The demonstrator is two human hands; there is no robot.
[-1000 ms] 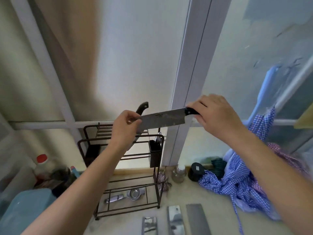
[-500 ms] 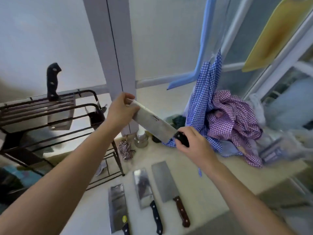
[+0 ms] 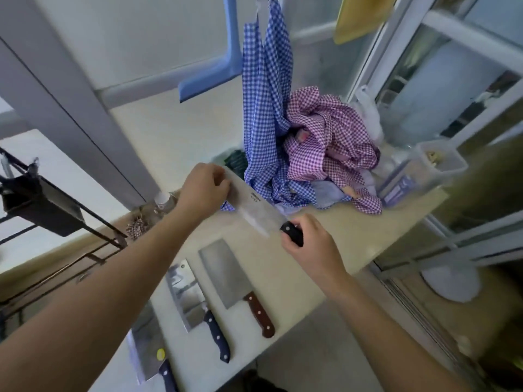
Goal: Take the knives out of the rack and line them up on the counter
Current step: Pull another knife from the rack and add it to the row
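I hold a black-handled cleaver (image 3: 256,206) in the air above the counter (image 3: 334,222). My right hand (image 3: 308,244) grips its handle and my left hand (image 3: 203,188) pinches the far end of the blade. Below it three cleavers lie side by side: a brown-handled one (image 3: 226,274), a dark-blue-handled one (image 3: 186,294), and one with a yellow sticker (image 3: 148,349) partly under my left forearm. The black wire rack (image 3: 93,239) stands at the left edge, with a dark holder (image 3: 42,205) hanging on it.
Crumpled blue and purple checked cloths (image 3: 305,154) pile up at the back of the counter. A clear plastic container (image 3: 430,165) sits at the right. A small bottle (image 3: 162,200) stands by the grey post (image 3: 70,103). The counter's front edge runs just below the knife handles.
My view has swung right and down. Both hands carried the black-handled cleaver away from the rack and lowered it, right of the knife row, handle toward me.
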